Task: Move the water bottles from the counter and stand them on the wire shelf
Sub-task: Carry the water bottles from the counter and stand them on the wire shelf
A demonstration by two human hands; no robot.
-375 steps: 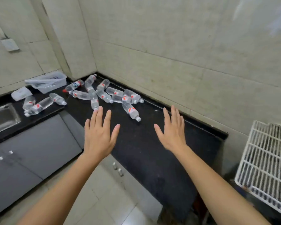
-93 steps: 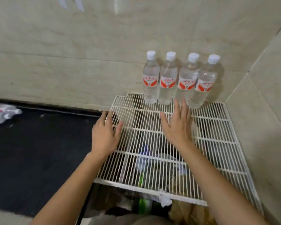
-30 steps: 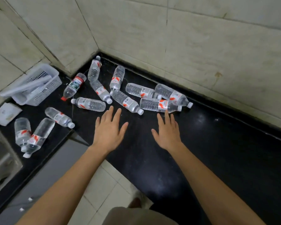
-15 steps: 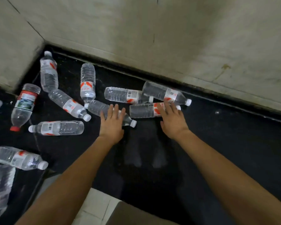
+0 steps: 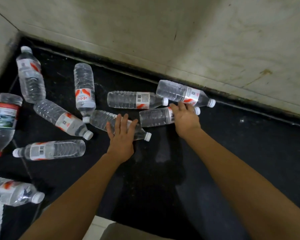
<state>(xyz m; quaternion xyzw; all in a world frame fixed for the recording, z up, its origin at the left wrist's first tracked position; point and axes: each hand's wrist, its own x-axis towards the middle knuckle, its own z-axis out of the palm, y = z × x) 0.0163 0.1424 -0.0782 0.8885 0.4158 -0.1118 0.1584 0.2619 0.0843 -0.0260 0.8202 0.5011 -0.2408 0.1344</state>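
Several clear water bottles with red-and-white labels lie on their sides on the black counter (image 5: 241, 149). My left hand (image 5: 122, 137) lies flat, fingers apart, on one bottle (image 5: 100, 120) whose white cap points right. My right hand (image 5: 185, 118) has its fingers curled over the neck end of a second bottle (image 5: 154, 117). Just beyond that one lie two more bottles (image 5: 133, 100) (image 5: 178, 91), the farther one close to the wall. The wire shelf is out of view.
More bottles lie to the left (image 5: 84, 84) (image 5: 30, 75) (image 5: 59, 117) (image 5: 52, 149) (image 5: 12, 191), plus a larger red-capped bottle (image 5: 3, 122). A tiled wall (image 5: 180, 40) bounds the counter at the back. Pale floor (image 5: 100, 226) shows below the counter's front edge.
Since half a second ago both hands have settled further onto the two nearest bottles. My right fingers have curled over the bottle's neck end.
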